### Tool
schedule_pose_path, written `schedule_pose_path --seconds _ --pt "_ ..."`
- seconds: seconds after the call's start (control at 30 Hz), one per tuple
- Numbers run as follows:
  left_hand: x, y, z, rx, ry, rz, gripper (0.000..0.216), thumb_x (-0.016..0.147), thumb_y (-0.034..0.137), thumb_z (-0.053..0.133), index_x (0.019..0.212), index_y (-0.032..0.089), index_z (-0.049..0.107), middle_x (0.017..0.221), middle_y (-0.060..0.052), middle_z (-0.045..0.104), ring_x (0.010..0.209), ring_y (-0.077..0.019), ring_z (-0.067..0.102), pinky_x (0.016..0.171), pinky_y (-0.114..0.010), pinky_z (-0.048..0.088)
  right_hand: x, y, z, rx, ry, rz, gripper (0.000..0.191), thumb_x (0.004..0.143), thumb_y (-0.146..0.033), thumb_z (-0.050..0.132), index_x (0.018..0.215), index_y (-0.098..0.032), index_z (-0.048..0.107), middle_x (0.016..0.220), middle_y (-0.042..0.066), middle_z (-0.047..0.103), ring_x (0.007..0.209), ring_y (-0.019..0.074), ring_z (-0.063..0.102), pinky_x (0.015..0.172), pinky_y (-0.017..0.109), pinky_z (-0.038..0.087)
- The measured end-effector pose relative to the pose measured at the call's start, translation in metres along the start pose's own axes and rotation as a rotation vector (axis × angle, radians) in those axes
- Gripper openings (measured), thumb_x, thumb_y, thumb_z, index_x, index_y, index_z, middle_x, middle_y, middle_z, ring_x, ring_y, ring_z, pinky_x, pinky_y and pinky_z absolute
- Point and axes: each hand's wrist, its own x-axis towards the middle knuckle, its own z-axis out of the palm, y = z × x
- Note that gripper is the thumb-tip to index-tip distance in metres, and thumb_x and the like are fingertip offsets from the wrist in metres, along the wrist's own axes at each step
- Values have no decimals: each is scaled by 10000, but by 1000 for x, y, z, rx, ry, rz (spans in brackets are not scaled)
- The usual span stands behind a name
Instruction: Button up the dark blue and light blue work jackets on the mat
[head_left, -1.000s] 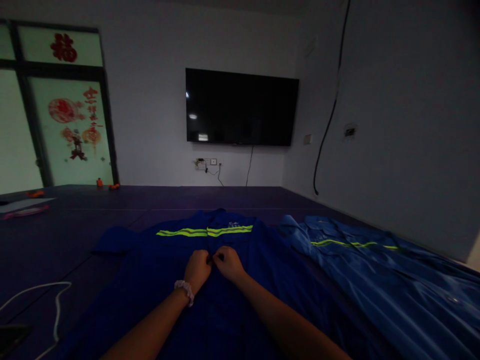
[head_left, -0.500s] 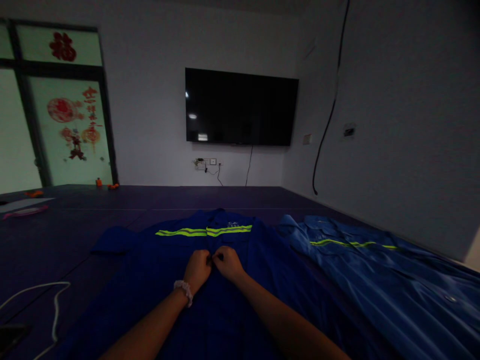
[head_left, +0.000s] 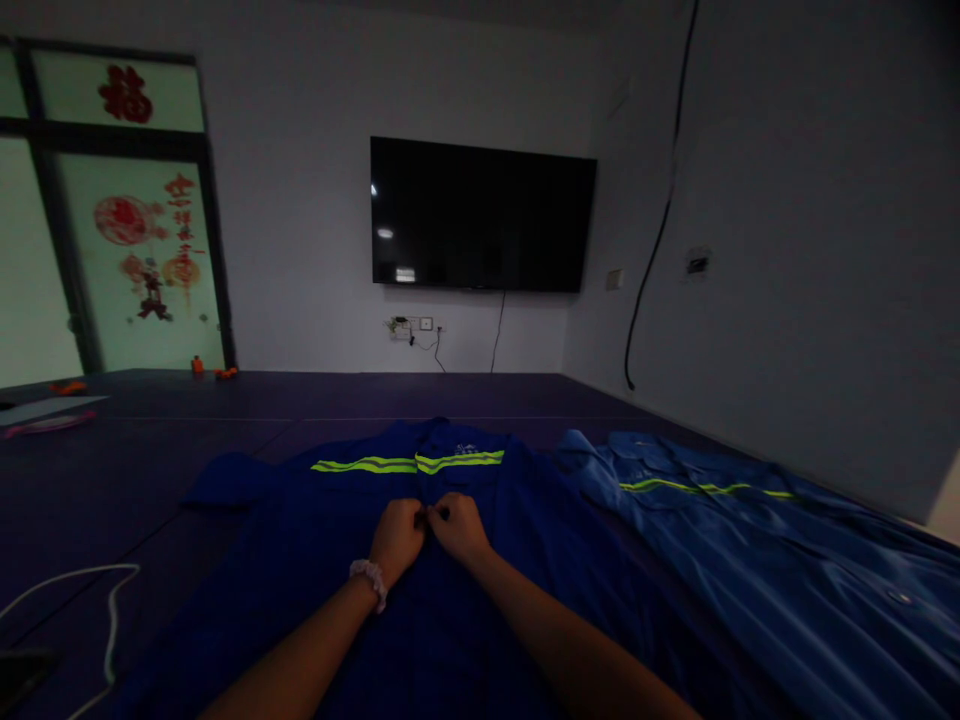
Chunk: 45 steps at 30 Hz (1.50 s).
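A dark blue work jacket [head_left: 525, 560] with a yellow-green reflective stripe across the chest lies spread out in front of me. At its front opening, just below the stripe, my left hand [head_left: 399, 533] pinches the jacket's front edge; a scrunchie [head_left: 369, 582] circles that wrist. My right hand [head_left: 457, 525] is closed in a pinch right beside it, thumb and forefinger on the same front edge. The fingertips of both hands nearly meet. What exactly lies between them is too small and dark to make out.
A second, lighter blue work garment [head_left: 720, 540] with a reflective stripe lies to the right. A white cable [head_left: 112, 620] and a dark object [head_left: 26, 675] are at the lower left. Farther off are a pink-edged item [head_left: 52, 424], small orange objects [head_left: 198, 365] and a wall-mounted television [head_left: 484, 215].
Both hands have barely shifted, staying pinched at the jacket's front. The stripe's edge at the front opening has moved very slightly to the right.
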Motion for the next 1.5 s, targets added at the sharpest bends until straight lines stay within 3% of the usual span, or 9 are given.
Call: schedule_pose_path --seconds 0.3,0.63,0.9,1.5 --pt "1 1 -1 -5 3 8 210 754 56 467 611 124 605 631 -40 615 573 -105 518 538 -209 270 1 1 3 -27 97 34 314 775 -213 501 476 -146 569 472 2 545 469 90 467 467 215 247" --pt "1 0 -1 -15 12 -15 149 760 93 508 681 136 626 683 -33 620 616 -106 530 568 -204 294 2 2 1 2 62 76 301 800 -243 488 544 -151 617 533 13 591 520 101 506 491 206 282" --pt "1 -1 0 116 -15 8 129 737 102 513 656 125 610 671 -49 596 640 -126 530 561 -219 282 3 3 2 -26 27 46 292 805 -248 492 562 -152 623 588 24 617 556 103 520 506 207 282" --pt "3 -2 3 21 -18 -12 187 796 104 470 645 128 578 667 -58 622 584 -113 541 537 -213 287 3 3 1 -21 -4 18 257 796 -233 501 598 -160 648 645 36 651 627 120 563 547 205 318"
